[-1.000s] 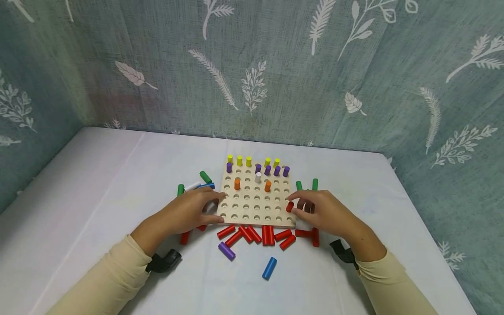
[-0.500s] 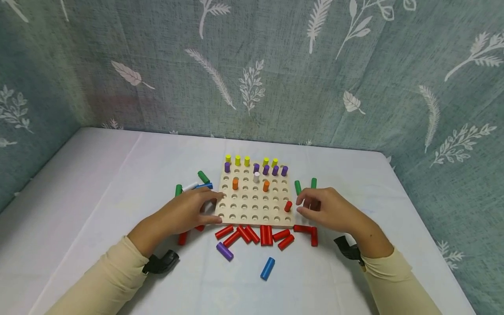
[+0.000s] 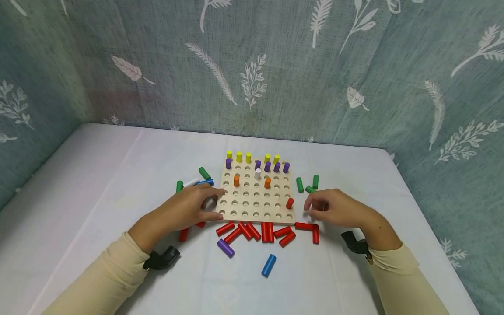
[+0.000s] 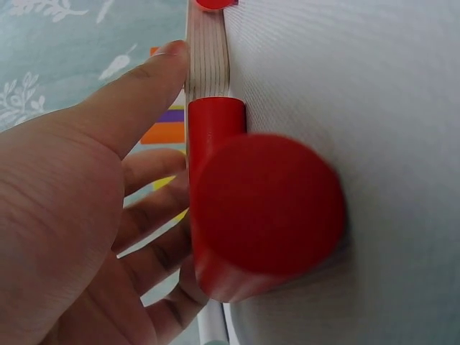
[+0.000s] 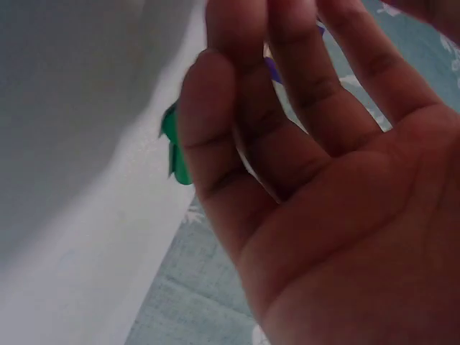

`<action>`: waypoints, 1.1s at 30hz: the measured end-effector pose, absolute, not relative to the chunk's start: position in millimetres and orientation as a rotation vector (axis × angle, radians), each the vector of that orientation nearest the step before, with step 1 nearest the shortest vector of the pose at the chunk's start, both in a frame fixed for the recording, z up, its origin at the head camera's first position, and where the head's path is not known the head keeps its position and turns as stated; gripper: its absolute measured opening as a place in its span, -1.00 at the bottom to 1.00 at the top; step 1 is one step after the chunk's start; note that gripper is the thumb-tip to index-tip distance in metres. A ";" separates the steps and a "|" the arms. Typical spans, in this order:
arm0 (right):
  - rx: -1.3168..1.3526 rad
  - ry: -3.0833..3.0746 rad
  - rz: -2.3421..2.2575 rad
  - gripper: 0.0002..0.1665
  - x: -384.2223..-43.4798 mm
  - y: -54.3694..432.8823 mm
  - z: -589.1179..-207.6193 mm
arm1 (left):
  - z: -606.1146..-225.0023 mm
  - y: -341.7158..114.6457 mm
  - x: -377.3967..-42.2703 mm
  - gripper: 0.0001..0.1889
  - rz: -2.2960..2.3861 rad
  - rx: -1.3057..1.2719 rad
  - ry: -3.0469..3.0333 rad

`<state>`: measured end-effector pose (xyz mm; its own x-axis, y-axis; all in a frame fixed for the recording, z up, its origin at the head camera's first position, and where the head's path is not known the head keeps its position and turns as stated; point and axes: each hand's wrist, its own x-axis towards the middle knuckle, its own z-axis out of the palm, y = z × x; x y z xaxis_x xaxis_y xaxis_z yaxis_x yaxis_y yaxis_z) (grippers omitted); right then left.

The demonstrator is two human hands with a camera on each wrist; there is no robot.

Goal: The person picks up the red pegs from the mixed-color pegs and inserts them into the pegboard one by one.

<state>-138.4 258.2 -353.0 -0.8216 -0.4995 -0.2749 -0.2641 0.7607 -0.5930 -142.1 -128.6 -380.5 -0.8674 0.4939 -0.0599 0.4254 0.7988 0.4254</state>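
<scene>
Leaning red peg (image 3: 289, 203) just left of an empty right hand (image 3: 334, 208)

In the head view, the red peg stood in the rightmost column of the board (image 3: 250, 209), second row from the near edge. Its long axis was near upright, tipped a little toward the right edge; how deep it sat could not be told. The right hand was just outside that edge over the desk (image 3: 307, 280), fingers loosely bent, gripping nothing. The peg lay to the left of its fingertips, apart from them. This was much the nearer hand: the left hand (image 3: 188, 208) was across at the board's left edge, thumb by the near left corner. Loose red pegs (image 3: 264, 232) lay along the near edge.

In the left wrist view, the left hand was spread, its thumb tip seemingly touching the board, and it held no peg; loose red pegs lay close beside it.

In the right wrist view, the fingers curved gently over a bare palm. Green pegs (image 5: 182, 165) showed past them; the red peg was out of sight.
</scene>
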 end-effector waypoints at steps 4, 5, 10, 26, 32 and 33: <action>-0.586 2.471 -0.779 -0.90 -140.5 260.2 -354.1 | -378.4 -127.8 -142.2 -0.27 0.609 0.713 2.810; -0.579 2.454 -0.781 -0.90 -140.3 259.9 -354.5 | -378.4 -127.7 -141.9 -0.27 0.608 0.707 2.804; -0.538 2.427 -0.772 -0.90 -139.6 255.6 -355.8 | -377.0 -127.8 -142.2 -0.26 0.614 0.695 2.799; -0.531 2.441 -0.717 -0.80 -136.3 243.5 -358.6 | -377.0 -128.6 -145.1 -0.25 0.611 0.712 2.799; -0.529 2.453 -0.681 -0.79 -135.9 239.6 -362.0 | -378.0 -128.4 -144.3 -0.26 0.603 0.701 2.794; -0.527 2.459 -0.675 -0.78 -135.9 238.9 -362.2 | -377.6 -128.2 -144.5 -0.25 0.601 0.702 2.797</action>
